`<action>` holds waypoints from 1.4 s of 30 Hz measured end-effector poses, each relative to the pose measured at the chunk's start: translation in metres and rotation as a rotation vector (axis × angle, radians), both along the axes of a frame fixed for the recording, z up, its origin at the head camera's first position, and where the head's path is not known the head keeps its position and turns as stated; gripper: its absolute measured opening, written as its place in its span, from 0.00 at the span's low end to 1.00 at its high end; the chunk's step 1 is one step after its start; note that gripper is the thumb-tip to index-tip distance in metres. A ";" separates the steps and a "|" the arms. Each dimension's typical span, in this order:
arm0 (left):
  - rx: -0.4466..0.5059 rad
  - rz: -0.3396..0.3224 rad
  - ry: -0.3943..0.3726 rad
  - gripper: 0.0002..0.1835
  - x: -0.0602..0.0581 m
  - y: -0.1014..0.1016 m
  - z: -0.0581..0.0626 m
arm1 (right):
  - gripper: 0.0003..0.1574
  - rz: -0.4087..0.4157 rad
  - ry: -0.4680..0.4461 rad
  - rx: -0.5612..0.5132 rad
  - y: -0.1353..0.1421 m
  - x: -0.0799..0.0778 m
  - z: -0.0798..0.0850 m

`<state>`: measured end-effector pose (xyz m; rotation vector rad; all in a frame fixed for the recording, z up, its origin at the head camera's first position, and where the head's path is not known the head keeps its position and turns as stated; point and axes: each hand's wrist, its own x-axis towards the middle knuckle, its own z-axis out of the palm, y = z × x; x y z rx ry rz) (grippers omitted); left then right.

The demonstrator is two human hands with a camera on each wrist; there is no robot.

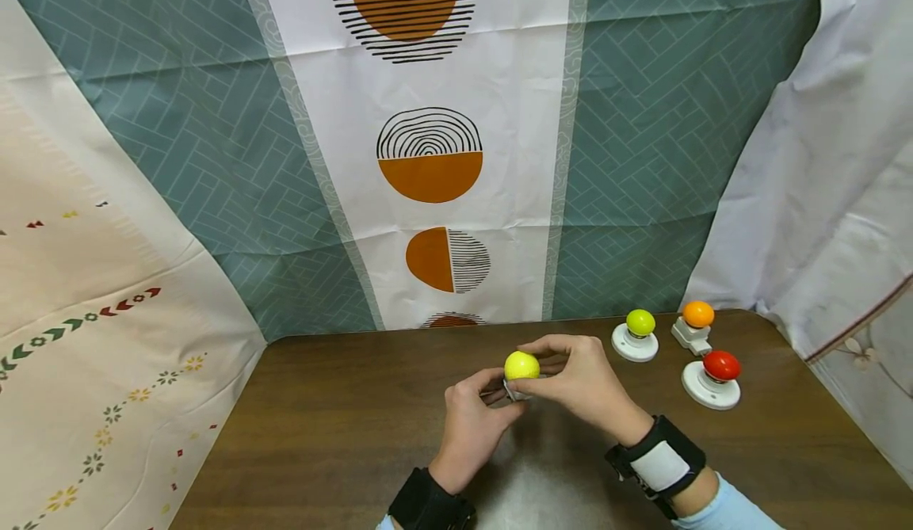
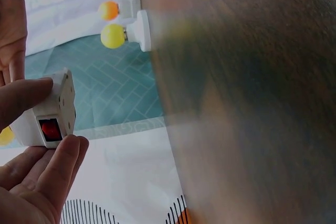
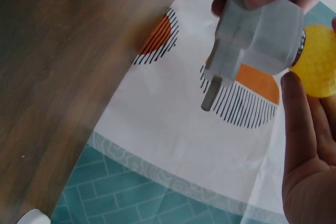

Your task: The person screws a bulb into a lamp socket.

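A yellow light bulb (image 1: 522, 365) sits in a white plug-in lamp socket (image 3: 268, 35), both held above the table. My left hand (image 1: 471, 419) grips the socket between thumb and fingers. In the left wrist view, a red rocker switch (image 2: 51, 129) shows on the socket's end. A flat metal prong (image 3: 211, 94) juts from the socket in the right wrist view. Around the bulb, my right hand (image 1: 581, 379) curls its thumb and fingers, pinching it from the right. The metal collar (image 3: 300, 49) of the bulb is visible at the socket's mouth.
At the table's back right stand a yellow-green bulb (image 1: 640, 322) on a round white base, an orange bulb (image 1: 697, 314) on a plug-in socket, and a red bulb (image 1: 722, 365) on a round base. Patterned curtains (image 1: 456, 197) border the brown wooden table (image 1: 342, 411).
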<state>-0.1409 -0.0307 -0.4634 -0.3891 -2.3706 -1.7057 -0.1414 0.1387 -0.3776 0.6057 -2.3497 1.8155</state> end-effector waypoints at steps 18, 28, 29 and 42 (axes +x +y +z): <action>-0.005 0.019 0.021 0.21 0.002 0.000 0.000 | 0.24 -0.144 0.123 -0.018 -0.007 0.003 -0.014; -0.094 0.006 0.044 0.22 -0.002 -0.003 0.001 | 0.24 -0.168 0.128 0.046 -0.005 -0.004 -0.020; -0.105 0.009 0.043 0.22 -0.002 -0.003 0.002 | 0.24 -0.167 0.120 0.058 -0.004 -0.006 -0.023; -0.113 0.038 0.033 0.24 -0.008 -0.009 0.008 | 0.39 -0.036 0.143 0.192 0.012 -0.026 -0.033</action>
